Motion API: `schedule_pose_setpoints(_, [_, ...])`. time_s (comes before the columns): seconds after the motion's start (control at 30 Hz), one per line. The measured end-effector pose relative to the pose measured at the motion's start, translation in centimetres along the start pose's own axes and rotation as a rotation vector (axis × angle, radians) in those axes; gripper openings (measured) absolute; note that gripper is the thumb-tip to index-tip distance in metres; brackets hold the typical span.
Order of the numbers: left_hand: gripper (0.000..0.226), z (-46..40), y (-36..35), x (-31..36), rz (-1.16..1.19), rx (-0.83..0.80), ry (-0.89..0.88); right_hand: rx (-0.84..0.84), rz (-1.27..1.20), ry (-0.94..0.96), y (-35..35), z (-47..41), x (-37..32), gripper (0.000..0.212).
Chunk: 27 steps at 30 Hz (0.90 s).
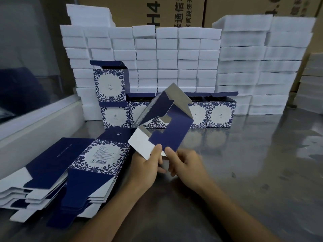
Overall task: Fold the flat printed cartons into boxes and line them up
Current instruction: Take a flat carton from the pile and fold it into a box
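Note:
A half-opened blue-and-white floral carton (pixel 172 126) is held up above the table, its flaps spread and its white inside showing. My left hand (pixel 148 165) pinches its lower white flap. My right hand (pixel 185 165) pinches the dark blue bottom flap beside it. To the left lies a stack of flat printed cartons (pixel 66 172). Behind the held carton, a row of folded boxes (pixel 220 113) stands with lids up. One more folded box (pixel 110 84) sits on top of the row's leftmost box.
The shiny metal table (pixel 253 163) spreads to the right. White foam blocks (pixel 174 56) are stacked like a wall behind the boxes, with brown shipping cartons (pixel 174 9) behind them. A white ledge (pixel 35 123) and glass panel run along the left.

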<state>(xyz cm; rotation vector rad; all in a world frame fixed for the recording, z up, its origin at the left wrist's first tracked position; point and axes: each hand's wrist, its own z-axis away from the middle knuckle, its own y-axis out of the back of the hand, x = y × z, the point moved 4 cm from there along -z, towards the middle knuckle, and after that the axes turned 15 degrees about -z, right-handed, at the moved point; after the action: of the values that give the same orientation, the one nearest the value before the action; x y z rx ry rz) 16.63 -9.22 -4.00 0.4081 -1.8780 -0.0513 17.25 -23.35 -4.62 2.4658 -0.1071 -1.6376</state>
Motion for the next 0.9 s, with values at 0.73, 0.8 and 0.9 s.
schedule_pose_setpoints(0.73, [0.048, -0.1, 0.1, 0.3, -0.069, -0.121, -0.038, 0.255, -0.210, -0.111, 2.8, -0.7, 0.8, 0.056])
schedule_pose_setpoints(0.8, [0.051, -0.2, 0.3, 0.3, -0.060, -0.132, -0.045, 0.263, -0.202, -0.121, 2.7, -0.8, 0.9, 0.057])
schedule_pose_setpoints(0.9, [0.044, -0.2, 0.6, 0.5, -0.059, -0.151, -0.079, 0.290, -0.211, -0.115, 2.8, -0.8, 0.8, 0.056])
